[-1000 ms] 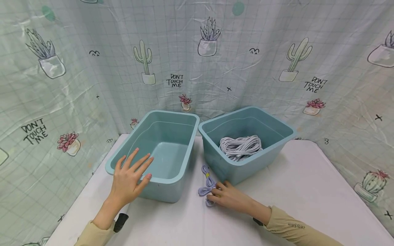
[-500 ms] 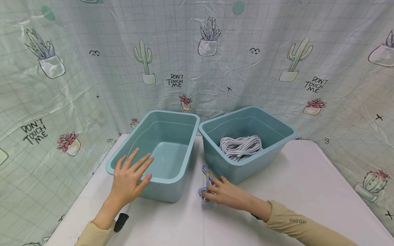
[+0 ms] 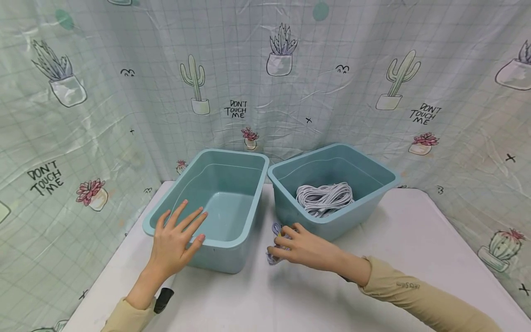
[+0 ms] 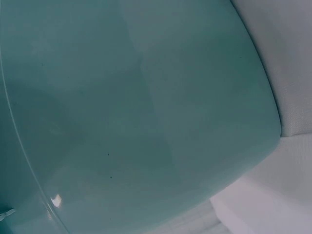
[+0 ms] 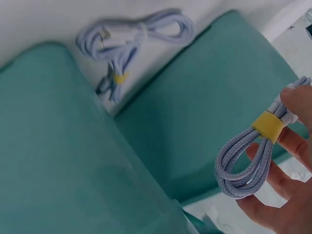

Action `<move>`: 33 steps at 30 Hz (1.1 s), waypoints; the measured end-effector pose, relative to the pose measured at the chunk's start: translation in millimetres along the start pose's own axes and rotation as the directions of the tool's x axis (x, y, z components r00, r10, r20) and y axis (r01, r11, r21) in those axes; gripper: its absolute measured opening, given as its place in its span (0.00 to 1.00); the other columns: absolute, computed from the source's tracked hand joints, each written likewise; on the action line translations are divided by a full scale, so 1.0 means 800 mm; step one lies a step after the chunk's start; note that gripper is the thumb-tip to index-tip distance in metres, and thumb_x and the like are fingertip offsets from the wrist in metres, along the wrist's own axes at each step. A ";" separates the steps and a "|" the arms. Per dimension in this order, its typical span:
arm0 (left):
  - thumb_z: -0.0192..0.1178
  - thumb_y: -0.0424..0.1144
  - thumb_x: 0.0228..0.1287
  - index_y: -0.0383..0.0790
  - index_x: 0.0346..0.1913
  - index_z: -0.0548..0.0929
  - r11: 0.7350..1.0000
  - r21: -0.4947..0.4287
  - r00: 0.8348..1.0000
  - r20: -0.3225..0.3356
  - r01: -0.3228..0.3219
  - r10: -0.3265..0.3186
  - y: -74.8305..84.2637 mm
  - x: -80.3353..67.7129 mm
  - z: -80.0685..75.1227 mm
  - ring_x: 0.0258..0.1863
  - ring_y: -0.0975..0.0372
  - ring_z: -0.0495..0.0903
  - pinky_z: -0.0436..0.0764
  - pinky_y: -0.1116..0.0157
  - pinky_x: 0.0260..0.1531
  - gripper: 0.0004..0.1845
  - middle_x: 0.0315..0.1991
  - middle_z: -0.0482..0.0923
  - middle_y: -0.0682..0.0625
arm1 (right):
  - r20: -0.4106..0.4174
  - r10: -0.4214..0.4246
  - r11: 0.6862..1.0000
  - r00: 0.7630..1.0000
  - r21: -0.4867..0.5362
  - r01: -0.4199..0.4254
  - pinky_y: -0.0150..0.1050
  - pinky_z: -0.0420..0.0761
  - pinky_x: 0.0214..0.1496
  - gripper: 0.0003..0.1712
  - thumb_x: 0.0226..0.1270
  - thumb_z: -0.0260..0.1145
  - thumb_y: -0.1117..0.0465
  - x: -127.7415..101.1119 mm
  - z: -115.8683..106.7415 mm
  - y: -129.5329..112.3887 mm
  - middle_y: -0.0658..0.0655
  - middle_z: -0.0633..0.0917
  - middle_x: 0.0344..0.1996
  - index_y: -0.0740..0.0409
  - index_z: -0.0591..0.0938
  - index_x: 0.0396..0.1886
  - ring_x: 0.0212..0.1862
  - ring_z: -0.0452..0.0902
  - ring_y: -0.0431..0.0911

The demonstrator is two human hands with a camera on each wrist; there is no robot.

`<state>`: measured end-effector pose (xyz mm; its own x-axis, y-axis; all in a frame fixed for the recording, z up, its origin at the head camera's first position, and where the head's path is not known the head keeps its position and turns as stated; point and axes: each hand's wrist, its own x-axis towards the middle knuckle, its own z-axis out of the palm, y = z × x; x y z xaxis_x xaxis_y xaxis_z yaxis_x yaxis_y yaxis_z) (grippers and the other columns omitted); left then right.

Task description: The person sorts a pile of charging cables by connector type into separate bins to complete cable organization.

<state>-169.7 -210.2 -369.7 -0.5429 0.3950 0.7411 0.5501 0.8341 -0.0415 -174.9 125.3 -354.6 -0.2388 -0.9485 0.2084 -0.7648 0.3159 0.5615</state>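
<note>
My right hand (image 3: 309, 249) pinches a coiled pale lilac cable (image 5: 267, 127) bound with a yellow strap; its loop hangs toward the palm side in the right wrist view. Two more coiled cables lie on the table: one with a yellow band (image 5: 120, 78) and one with a white band (image 5: 141, 32). In the head view the fingers partly cover them. My left hand (image 3: 171, 242) is spread over the near rim of the left teal bin (image 3: 249, 212), holding nothing. Whether it touches the rim cannot be told. The left wrist view shows only bin wall and cloth.
A second teal bin (image 3: 352, 210) stands angled to the right, its left corner close to the first bin's rim. A heap of white cables (image 3: 325, 198) lies in it. The white table (image 3: 232, 299) extends in front; a printed curtain (image 3: 265, 92) hangs behind.
My right hand has lifted and moved a little up and left, with the cable pinched in it, over the cables on the table. The left hand has stayed put.
</note>
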 end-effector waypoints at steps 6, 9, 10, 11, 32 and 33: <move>0.29 0.60 0.67 0.44 0.53 0.77 1.000 -0.003 1.000 0.005 0.004 -0.004 0.000 0.000 -0.001 0.64 0.50 0.61 0.59 0.39 0.51 0.32 0.52 0.77 0.46 | -0.020 -0.007 1.000 1.000 0.002 0.007 0.38 0.70 0.42 0.32 0.48 0.70 0.51 0.003 -0.018 0.016 0.43 0.75 0.42 0.41 0.68 0.54 0.44 0.68 0.43; 0.29 0.60 0.67 0.44 0.53 0.77 1.000 -0.005 1.000 0.010 0.010 -0.010 0.000 0.000 -0.002 0.65 0.50 0.60 0.59 0.39 0.51 0.32 0.52 0.77 0.46 | -0.026 -0.007 1.000 1.000 0.008 0.007 0.38 0.71 0.43 0.33 0.47 0.71 0.54 0.005 -0.026 0.024 0.44 0.75 0.43 0.41 0.68 0.54 0.45 0.68 0.44; 0.30 0.60 0.67 0.44 0.53 0.77 1.000 -0.007 1.000 0.010 0.011 -0.011 0.000 0.000 -0.002 0.65 0.50 0.60 0.59 0.39 0.51 0.32 0.52 0.77 0.46 | -0.028 -0.010 1.000 1.000 0.005 0.010 0.39 0.71 0.43 0.33 0.47 0.71 0.56 0.006 -0.028 0.026 0.44 0.75 0.43 0.41 0.68 0.54 0.45 0.68 0.44; 0.30 0.60 0.67 0.45 0.53 0.77 1.000 -0.008 1.000 0.011 0.012 -0.012 0.001 0.000 -0.002 0.65 0.51 0.60 0.59 0.39 0.51 0.32 0.52 0.77 0.46 | -0.030 -0.012 1.000 0.999 0.001 0.012 0.39 0.72 0.43 0.34 0.46 0.72 0.57 0.007 -0.030 0.029 0.45 0.75 0.43 0.42 0.68 0.54 0.45 0.69 0.44; 0.30 0.60 0.67 0.45 0.53 0.77 1.000 -0.008 1.000 0.003 0.007 -0.007 0.003 0.001 -0.005 0.64 0.50 0.61 0.60 0.39 0.51 0.31 0.52 0.78 0.46 | -0.103 0.020 1.000 0.994 -0.013 -0.022 0.41 0.72 0.44 0.31 0.48 0.70 0.64 0.029 -0.069 0.088 0.47 0.75 0.40 0.45 0.70 0.53 0.43 0.69 0.46; 0.30 0.60 0.67 0.45 0.53 0.77 1.000 -0.008 1.000 0.003 0.007 -0.007 0.004 0.001 -0.005 0.64 0.50 0.61 0.60 0.39 0.50 0.31 0.52 0.78 0.46 | -0.118 0.024 1.000 0.993 -0.017 -0.026 0.41 0.72 0.43 0.30 0.49 0.69 0.63 0.032 -0.069 0.092 0.47 0.75 0.39 0.45 0.70 0.53 0.43 0.69 0.45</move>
<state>-166.0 -208.9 -366.1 -0.5486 0.3903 0.7394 0.5512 0.8338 -0.0312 -204.3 126.1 -263.4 -0.1849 -0.9310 0.3148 -0.7478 0.3412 0.5695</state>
